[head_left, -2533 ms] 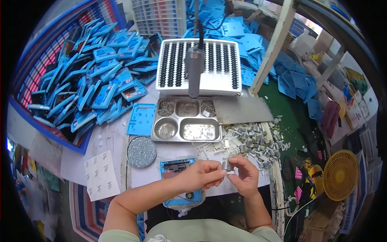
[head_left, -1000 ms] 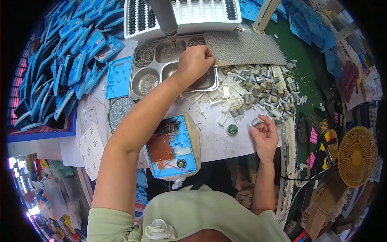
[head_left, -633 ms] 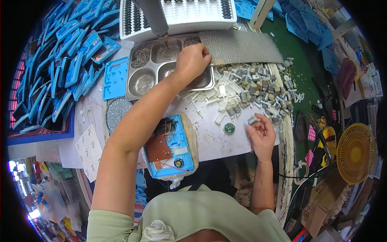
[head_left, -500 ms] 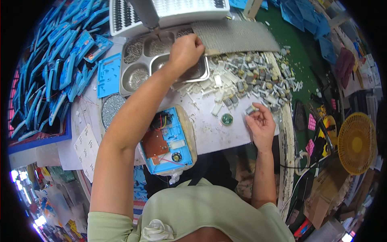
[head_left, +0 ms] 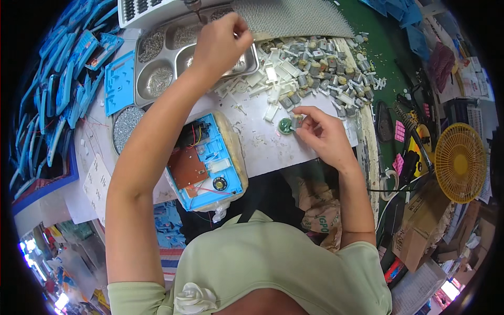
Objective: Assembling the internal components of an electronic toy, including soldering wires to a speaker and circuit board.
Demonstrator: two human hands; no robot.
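My left hand (head_left: 223, 44) reaches far forward over the steel compartment tray (head_left: 157, 58), fingers pinched together above a compartment of small metal parts; what it pinches is too small to see. My right hand (head_left: 321, 131) rests on the white table top (head_left: 262, 142) and holds a small grey motor (head_left: 297, 120) between thumb and fingers, right beside a round green disc (head_left: 285, 126). An opened blue plastic housing (head_left: 207, 165) with a brown circuit board, wires and a small speaker lies near the table's front edge, between my arms.
A heap of small grey motors and white plastic pieces (head_left: 315, 68) lies behind my right hand. A round dish of screws (head_left: 126, 123) and blue plastic shells (head_left: 63, 79) are at the left. A yellow fan (head_left: 461, 163) and cardboard boxes stand at the right.
My left arm has stretched from the blue housing out to the steel tray. My right hand moved to the table and closed on a small motor by the green disc.
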